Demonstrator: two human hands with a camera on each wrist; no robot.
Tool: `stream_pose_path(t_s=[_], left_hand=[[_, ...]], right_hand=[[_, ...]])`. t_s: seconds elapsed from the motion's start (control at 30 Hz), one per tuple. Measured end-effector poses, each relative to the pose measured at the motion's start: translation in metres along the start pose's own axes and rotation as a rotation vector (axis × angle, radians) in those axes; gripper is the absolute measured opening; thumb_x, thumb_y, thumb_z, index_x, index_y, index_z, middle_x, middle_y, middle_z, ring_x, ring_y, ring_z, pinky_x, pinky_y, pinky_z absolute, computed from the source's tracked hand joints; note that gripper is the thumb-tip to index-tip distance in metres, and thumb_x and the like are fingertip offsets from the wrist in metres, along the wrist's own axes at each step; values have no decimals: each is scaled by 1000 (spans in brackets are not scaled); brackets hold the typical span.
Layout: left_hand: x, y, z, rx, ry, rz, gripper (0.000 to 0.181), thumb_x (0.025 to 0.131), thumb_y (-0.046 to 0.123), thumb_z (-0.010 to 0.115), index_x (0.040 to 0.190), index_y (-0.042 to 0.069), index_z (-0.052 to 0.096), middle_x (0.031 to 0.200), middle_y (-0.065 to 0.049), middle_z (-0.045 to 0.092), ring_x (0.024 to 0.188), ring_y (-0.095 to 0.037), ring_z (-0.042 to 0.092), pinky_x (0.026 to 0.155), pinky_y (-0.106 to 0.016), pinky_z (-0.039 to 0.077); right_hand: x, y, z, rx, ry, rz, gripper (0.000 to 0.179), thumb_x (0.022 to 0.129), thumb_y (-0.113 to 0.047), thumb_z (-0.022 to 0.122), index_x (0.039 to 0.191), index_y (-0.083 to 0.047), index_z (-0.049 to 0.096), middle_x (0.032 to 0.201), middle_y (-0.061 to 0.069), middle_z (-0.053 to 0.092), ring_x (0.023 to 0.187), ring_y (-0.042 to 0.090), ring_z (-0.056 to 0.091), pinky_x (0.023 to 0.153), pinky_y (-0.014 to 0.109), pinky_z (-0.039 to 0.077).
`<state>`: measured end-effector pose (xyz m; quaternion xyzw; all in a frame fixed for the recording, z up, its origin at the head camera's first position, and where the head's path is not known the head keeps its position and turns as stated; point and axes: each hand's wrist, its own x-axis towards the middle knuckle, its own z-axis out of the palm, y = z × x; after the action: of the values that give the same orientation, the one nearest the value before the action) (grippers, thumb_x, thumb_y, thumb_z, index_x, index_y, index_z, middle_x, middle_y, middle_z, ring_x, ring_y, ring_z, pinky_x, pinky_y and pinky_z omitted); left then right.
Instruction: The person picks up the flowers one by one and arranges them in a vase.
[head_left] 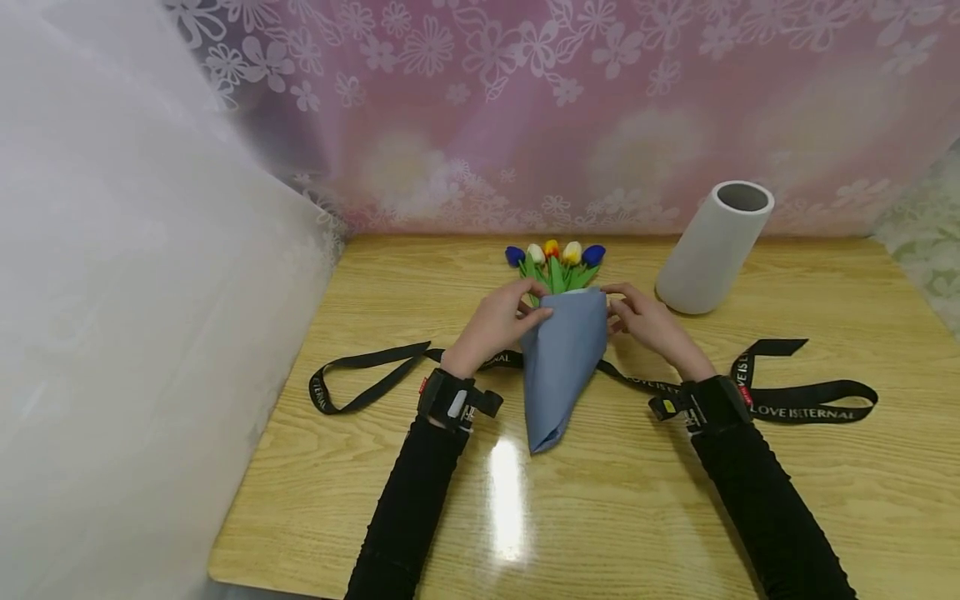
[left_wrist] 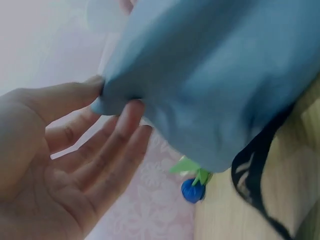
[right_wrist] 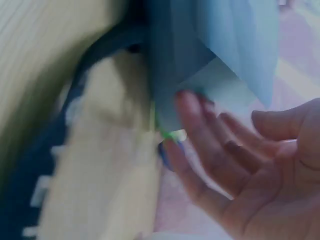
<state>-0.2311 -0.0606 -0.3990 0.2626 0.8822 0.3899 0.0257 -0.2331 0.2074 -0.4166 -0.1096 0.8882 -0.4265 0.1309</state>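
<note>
A cone of blue-grey wrapping paper (head_left: 566, 358) lies in the middle of the desk (head_left: 600, 517) in front of you, its narrow end toward you and its wide mouth facing the far side. Five tulips (head_left: 552, 250) show beyond that mouth, with green leaves: blue ones at the outer left and right, and white, red-and-yellow and pale yellow ones between. Your left hand (head_left: 495, 323) pinches the paper's left edge near the mouth, between thumb and finger. Your right hand (head_left: 648, 321) is at the right edge, fingers loosely extended with the tips at the paper and the thumb spread apart from it. A black ribbon (head_left: 795, 411) with pale lettering passes beneath the cone, looping at left and folding back on itself at right. At far right stands a white vase (head_left: 708, 258). Behind the desk hangs a pink curtain (head_left: 480, 125) with white flowers.
</note>
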Motion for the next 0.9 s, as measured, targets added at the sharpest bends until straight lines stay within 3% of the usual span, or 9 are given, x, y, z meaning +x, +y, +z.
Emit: stream_pose_path(t_s=[0.13, 0.3, 0.47, 0.57, 0.63, 0.7, 0.73, 0.83, 0.9], left_hand=[[-2, -2, -6, -3, 5, -30, 24, 103, 31, 62, 117, 11, 65, 120, -6, 67, 99, -19, 69, 80, -27, 57], [-2, 0, -10, -6, 63, -33, 31, 107, 37, 52, 103, 11, 67, 109, -6, 67, 97, -20, 67, 85, -29, 55], [-7, -11, -21, 26, 142, -61, 45, 110, 40, 44, 109, 8, 76, 118, -12, 69, 95, -22, 67, 86, -34, 54], [-14, -24, -35, 60, 181, -126, 56, 110, 44, 40, 89, 6, 75, 95, -13, 69, 76, -23, 62, 73, -35, 50], [-20, -33, -45, 98, 183, -173, 61, 110, 46, 38, 70, 7, 63, 72, -10, 59, 61, -21, 51, 64, -34, 44], [-27, -41, -57, 121, 171, -219, 64, 110, 48, 36, 62, 8, 50, 59, -8, 44, 52, -21, 38, 57, -34, 36], [-32, -45, -63, 127, 169, -238, 64, 110, 47, 36, 62, 7, 48, 58, -9, 41, 52, -21, 35, 57, -35, 35], [-48, -53, -80, 161, 174, -280, 67, 110, 49, 34, 69, 6, 64, 65, -11, 57, 57, -21, 46, 61, -36, 41], [-62, -54, -90, 183, 206, -298, 69, 110, 51, 32, 81, 5, 74, 79, -15, 68, 67, -24, 58, 66, -38, 47]], right_hand=[[-4, -11, -2, 34, 46, -36, 48, 112, -25, 40, 152, 1, 40, 124, 29, 61, 102, 40, 66, 92, 56, 54], [-7, -17, -1, 28, 52, -81, 36, 110, -21, 47, 138, -1, 55, 130, 24, 58, 116, 38, 58, 93, 54, 52], [-7, -16, 0, 34, 64, -117, 30, 108, -28, 52, 117, -1, 62, 116, 18, 62, 108, 30, 58, 86, 39, 45], [-8, -17, -2, 28, 73, -113, 30, 107, -31, 54, 111, -1, 60, 96, 12, 62, 87, 21, 55, 74, 33, 39], [-9, -19, -3, 33, 70, -100, 30, 107, -32, 55, 108, -2, 58, 83, 7, 58, 74, 18, 48, 66, 32, 34], [-9, -20, -3, 37, 66, -97, 30, 107, -33, 55, 107, -2, 55, 72, 3, 50, 65, 15, 38, 62, 31, 30], [-9, -21, -3, 40, 64, -98, 31, 106, -34, 55, 106, -2, 54, 69, 2, 49, 64, 14, 38, 62, 30, 32], [-11, -23, -2, 59, 59, -94, 35, 106, -36, 55, 111, -1, 54, 75, 6, 61, 71, 13, 53, 70, 30, 49], [-16, -25, -2, 66, 58, -76, 39, 106, -37, 54, 117, 0, 53, 91, 15, 70, 86, 20, 64, 82, 39, 56]])
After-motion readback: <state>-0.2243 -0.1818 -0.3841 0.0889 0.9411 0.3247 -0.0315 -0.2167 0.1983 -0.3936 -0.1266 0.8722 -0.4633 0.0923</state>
